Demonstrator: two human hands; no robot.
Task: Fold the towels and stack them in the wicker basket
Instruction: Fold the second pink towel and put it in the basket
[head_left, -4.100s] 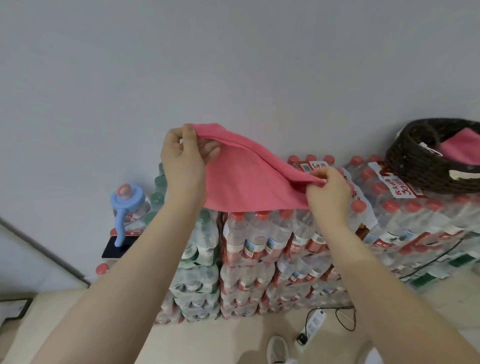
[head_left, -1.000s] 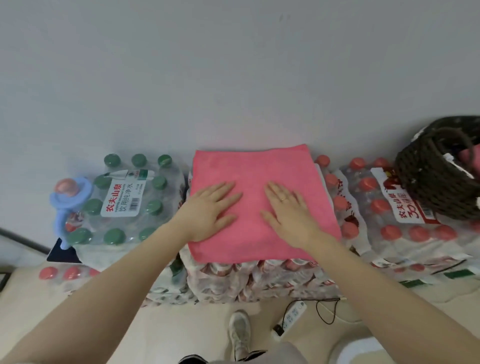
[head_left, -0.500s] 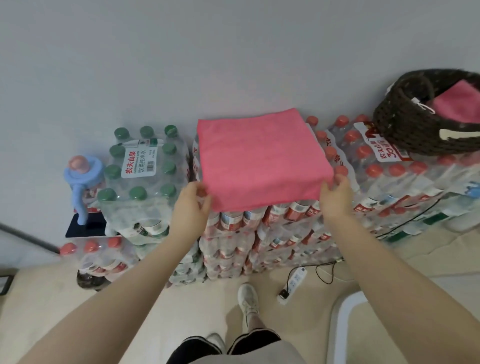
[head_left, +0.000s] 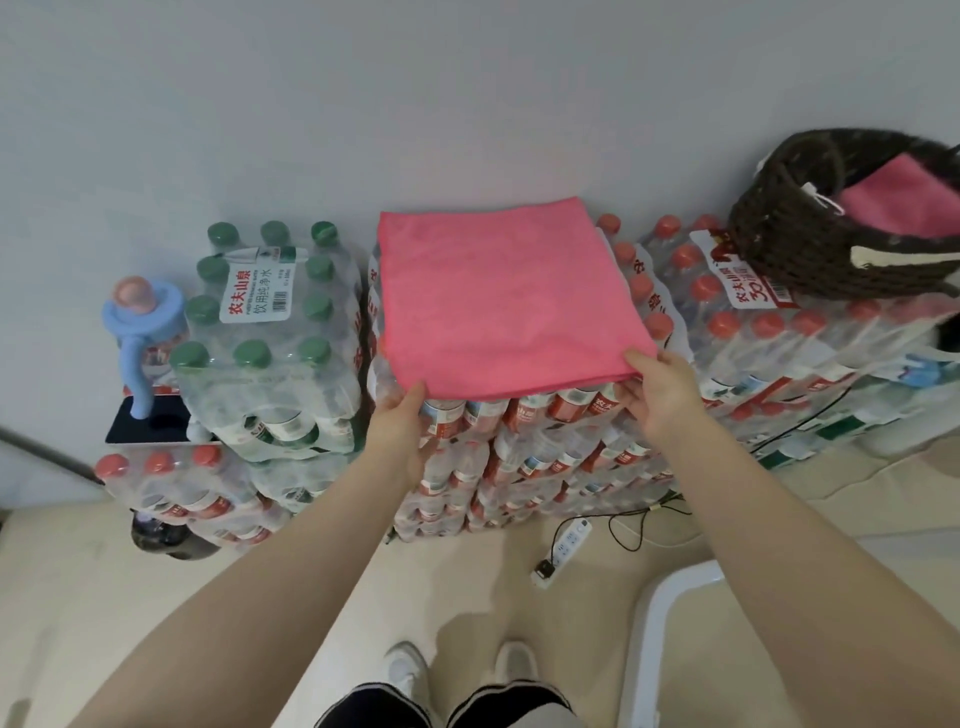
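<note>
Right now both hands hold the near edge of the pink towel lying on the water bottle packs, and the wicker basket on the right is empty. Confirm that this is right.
Not quite. The head view shows the basket already holds a pink towel. The rest stands: the left hand and right hand hold the near edge of the towel lying on the bottle packs.

Support: shrink-wrapped packs of red-capped water bottles (head_left: 524, 415), stacked several high against the wall; folded pink towel (head_left: 504, 296) lies flat on the middle stack, near edge overhanging; dark wicker basket (head_left: 795, 244) sits on the right-hand pack (head_left: 769, 332), a second pink towel (head_left: 904, 200) inside it; pack of green-capped bottles (head_left: 265, 322) just left of the middle stack, lower; blue pump dispenser (head_left: 143, 322) beside it. Floor (head_left: 260, 597): bottle stacks, white power strip (head_left: 563, 551) with black cable.
</note>
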